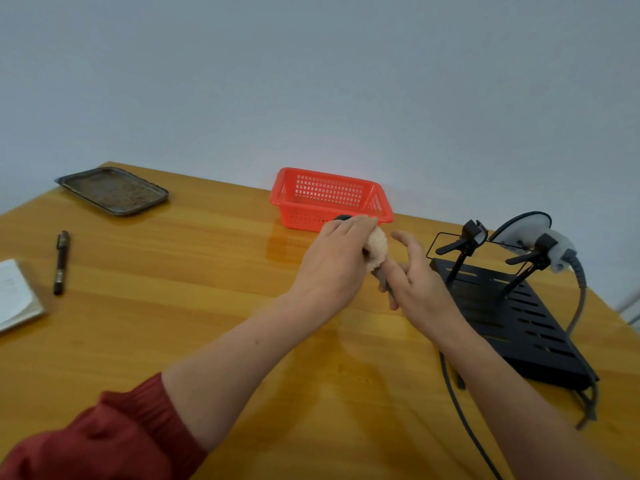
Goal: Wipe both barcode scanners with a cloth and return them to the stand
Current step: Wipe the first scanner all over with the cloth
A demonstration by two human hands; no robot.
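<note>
- We are closing our left hand (332, 263) around a beige fluffy cloth (378, 248), with the fingers curled over the cloth and pressing it onto a dark scanner (343, 218).
- Only the scanner's dark head is showing past our left fingertips, and its grey handle is poking out below the cloth, above the wooden table (207, 306).
- We are laying our right hand (417, 280) against that handle with the forefinger stretched out straight; we cannot tell whether the other fingers are curling round it.
- At 3 o'clock from our hands, a black stand (519, 327) is sitting on the table, and a white scanner (561, 252) is resting in its right-hand cradle, with a grey cable trailing down.
- At 12 o'clock, just beyond our left hand, a red basket (329, 197) is standing.
- At 10 o'clock a metal tray (112, 190) is lying well apart from us; at 9 o'clock a pen (61, 263) is lying near a notebook (15, 296).
- A red sleeve (104, 434) is covering our left upper arm.
</note>
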